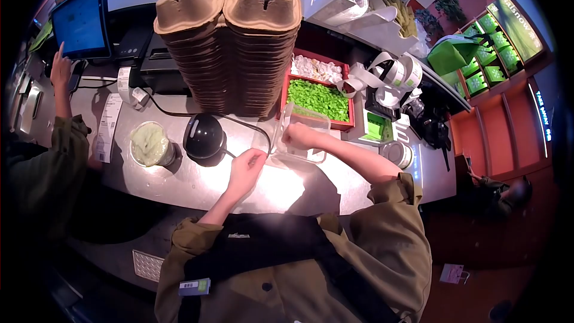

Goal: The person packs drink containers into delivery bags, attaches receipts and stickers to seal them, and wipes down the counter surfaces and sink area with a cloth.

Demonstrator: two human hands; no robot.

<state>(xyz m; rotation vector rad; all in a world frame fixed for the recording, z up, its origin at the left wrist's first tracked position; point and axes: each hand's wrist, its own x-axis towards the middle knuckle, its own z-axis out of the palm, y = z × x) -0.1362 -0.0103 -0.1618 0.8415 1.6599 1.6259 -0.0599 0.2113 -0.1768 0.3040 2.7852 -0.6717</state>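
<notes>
My left hand point(246, 168) is over the metal counter point(239, 194), fingers curled together, right of a black dome-shaped device point(204, 136). Whether it holds anything small cannot be made out. My right hand point(301, 136) reaches into a clear plastic container point(317, 121), its fingers closed and bent down; what they hold, if anything, is hidden. Behind the container stands a red box point(352, 106) with bright green pieces point(317, 99) and white wrapped pieces point(317, 69). A cup with a pale green drink point(150, 145) stands left of the black device.
Tall stacks of brown cardboard cup carriers point(230, 54) rise behind the counter's middle. Receipts point(108, 127) lie at the left, near a co-worker's hand point(60, 70) at a screen point(81, 22). White tape rolls point(391, 75) and a round tub point(397, 154) are at the right.
</notes>
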